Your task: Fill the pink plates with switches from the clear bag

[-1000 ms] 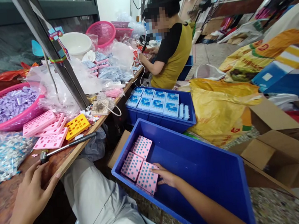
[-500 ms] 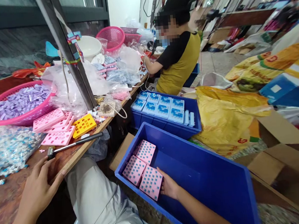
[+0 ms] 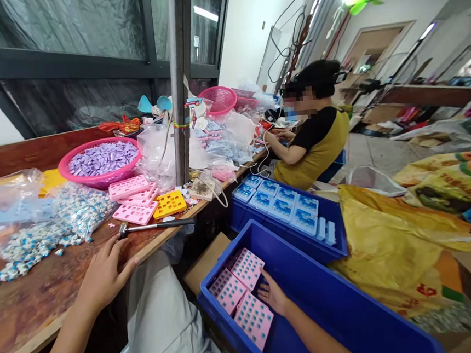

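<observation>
My right hand [image 3: 272,297] reaches down into a blue plastic crate [image 3: 347,320] on the floor, fingers spread and resting against three pink trays [image 3: 242,294] studded with blue pieces; it grips nothing. My left hand [image 3: 104,273] lies flat and open on the edge of the wooden table [image 3: 43,292], just short of a small hammer [image 3: 157,225]. Empty pink moulds [image 3: 132,199] and a yellow mould [image 3: 169,204] lie beyond the hammer.
A pink basket [image 3: 100,162] of purple pieces and bags of blue-white parts [image 3: 54,225] sit on the table. A metal post [image 3: 180,82] rises from it. A second blue crate [image 3: 288,207] holds blue trays. Another person [image 3: 312,131] works further along. Yellow sacks [image 3: 393,239] lie right.
The view has swung up and left, showing more table and window. My right hand has slid off the nearest pink tray's edge, between the trays. The left hand stays put.
</observation>
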`<move>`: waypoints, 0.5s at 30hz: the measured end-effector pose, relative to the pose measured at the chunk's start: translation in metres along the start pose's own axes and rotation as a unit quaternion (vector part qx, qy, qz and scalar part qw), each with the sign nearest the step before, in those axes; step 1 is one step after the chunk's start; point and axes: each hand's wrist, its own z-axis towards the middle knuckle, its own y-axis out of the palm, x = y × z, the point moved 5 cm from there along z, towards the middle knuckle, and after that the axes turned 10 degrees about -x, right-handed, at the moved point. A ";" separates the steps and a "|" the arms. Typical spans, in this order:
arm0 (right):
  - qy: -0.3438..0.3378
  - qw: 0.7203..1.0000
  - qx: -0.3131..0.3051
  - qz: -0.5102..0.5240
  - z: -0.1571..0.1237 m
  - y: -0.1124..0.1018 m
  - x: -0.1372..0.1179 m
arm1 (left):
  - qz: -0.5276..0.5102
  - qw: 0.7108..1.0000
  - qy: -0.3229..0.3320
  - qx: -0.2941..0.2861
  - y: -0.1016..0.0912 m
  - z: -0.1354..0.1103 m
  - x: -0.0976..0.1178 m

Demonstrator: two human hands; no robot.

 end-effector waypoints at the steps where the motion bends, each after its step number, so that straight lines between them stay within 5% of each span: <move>1: -0.002 1.000 -0.013 0.009 0.006 0.010 -0.005 | 0.002 1.000 -0.001 -0.001 0.000 0.000 0.001; 8: -0.041 0.989 -0.123 0.069 0.025 0.079 -0.023 | 0.012 1.000 -0.001 -0.006 0.005 -0.001 0.002; 15: -0.043 0.990 -0.130 0.019 0.003 0.082 -0.030 | -0.026 1.000 -0.004 0.017 0.000 -0.002 0.009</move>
